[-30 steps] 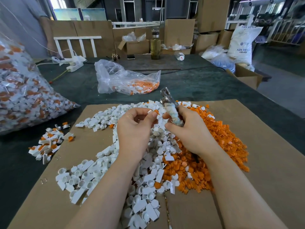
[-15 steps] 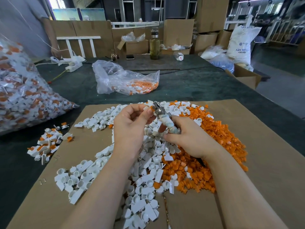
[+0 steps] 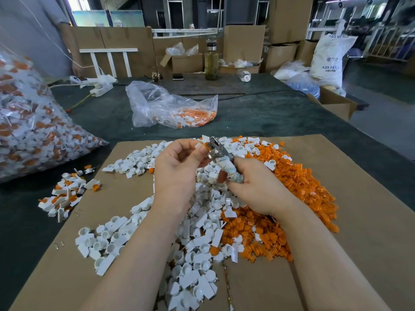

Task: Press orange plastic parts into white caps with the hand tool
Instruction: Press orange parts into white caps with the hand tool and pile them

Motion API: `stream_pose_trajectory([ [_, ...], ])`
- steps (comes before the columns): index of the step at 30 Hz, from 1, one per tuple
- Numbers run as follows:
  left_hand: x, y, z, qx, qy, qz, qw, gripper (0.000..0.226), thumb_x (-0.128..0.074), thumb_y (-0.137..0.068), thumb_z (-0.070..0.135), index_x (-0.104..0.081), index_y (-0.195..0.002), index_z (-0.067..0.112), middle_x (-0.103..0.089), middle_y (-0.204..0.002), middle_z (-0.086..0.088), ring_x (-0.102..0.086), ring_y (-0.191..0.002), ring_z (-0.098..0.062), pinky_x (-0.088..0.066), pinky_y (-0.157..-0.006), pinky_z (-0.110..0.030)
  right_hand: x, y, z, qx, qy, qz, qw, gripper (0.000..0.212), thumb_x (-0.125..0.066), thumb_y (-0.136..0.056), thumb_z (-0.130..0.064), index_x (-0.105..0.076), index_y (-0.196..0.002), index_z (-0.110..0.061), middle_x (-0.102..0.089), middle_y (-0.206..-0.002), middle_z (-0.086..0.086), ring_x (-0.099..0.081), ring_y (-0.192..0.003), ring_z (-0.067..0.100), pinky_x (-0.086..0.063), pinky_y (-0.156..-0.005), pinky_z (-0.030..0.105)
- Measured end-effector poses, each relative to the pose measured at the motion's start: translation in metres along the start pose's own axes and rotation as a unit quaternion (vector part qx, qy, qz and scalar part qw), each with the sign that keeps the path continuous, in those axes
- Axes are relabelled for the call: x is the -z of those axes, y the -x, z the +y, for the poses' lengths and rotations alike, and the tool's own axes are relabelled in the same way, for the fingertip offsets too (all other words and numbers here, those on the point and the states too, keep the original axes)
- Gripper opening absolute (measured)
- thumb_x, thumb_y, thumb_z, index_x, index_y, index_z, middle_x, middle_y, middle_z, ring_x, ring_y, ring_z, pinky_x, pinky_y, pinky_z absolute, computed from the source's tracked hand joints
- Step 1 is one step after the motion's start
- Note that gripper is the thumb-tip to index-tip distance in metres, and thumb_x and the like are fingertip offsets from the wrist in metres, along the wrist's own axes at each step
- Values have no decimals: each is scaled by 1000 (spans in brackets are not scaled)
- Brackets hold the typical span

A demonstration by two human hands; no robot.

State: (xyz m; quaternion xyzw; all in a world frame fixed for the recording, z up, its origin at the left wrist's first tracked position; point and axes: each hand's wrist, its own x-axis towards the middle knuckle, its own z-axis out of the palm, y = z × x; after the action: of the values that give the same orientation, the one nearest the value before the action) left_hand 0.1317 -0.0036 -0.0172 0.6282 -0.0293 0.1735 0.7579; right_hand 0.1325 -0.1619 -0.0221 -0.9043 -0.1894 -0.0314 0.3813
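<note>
My right hand [image 3: 253, 189] grips the wrapped handle of a metal hand tool [image 3: 221, 157], whose jaws point up and to the left. My left hand [image 3: 179, 167] pinches a white cap with an orange part [image 3: 203, 145] at the tool's jaws. Below both hands lies a heap of loose white caps [image 3: 202, 221] on a cardboard sheet [image 3: 348, 209]. A heap of orange parts [image 3: 292, 194] spreads to the right of it.
A small pile of assembled caps [image 3: 65, 194] lies left of the cardboard on the dark green table [image 3: 258, 117]. A big clear bag of assembled caps [image 3: 29, 131] fills the far left. A smaller bag with orange parts [image 3: 175, 108] lies behind. Boxes and a bottle [image 3: 211, 63] stand at the back.
The tool has tipped down and leftwards towards my left hand, and its jaws now meet the cap pinched there. Both hands have stayed over the heap.
</note>
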Motion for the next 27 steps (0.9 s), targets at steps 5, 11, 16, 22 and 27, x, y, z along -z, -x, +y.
stream_pose_trajectory([
  [5,6,-4,1,15,-21,0,1000,7,-71,-86,3,-70,-86,11,-72,-70,3,-68,-63,-8,-55,-63,-19,-3,0,1,4,28,23,999,13,-60,-87,-17,-53,-81,-26,-58,-72,-8,-55,-60,8,-39,-49,22],
  [11,65,-32,-3,70,-219,122,966,14,-75,-87,14,-66,-88,25,-73,-78,0,-74,-65,-13,-61,-69,-36,1,-1,9,-28,73,116,990,17,-60,-85,-17,-49,-77,-27,-55,-67,-7,-50,-58,9,-33,-50,26],
  [16,127,-46,-9,103,-461,188,861,8,-69,-87,16,-65,-94,18,-71,-90,-8,-67,-86,-27,-55,-79,-45,3,-1,16,-44,97,160,981,29,-60,-87,-21,-38,-71,-32,-50,-65,-10,-46,-56,8,-27,-49,25],
  [22,149,-46,-16,131,-572,232,776,17,-59,-92,7,-69,-105,5,-64,-95,-20,-57,-90,-39,-44,-70,-42,5,-1,22,-73,134,152,977,23,-59,-86,-23,-40,-75,-31,-53,-69,-8,-50,-59,11,-31,-48,27],
  [27,154,-45,-14,150,-566,259,768,24,-58,-90,-2,-68,-113,-2,-63,-109,-29,-57,-106,-47,-49,-82,-51,8,-3,27,-137,183,167,959,24,-58,-87,-27,-39,-73,-29,-53,-68,-7,-49,-59,8,-30,-45,26],
])
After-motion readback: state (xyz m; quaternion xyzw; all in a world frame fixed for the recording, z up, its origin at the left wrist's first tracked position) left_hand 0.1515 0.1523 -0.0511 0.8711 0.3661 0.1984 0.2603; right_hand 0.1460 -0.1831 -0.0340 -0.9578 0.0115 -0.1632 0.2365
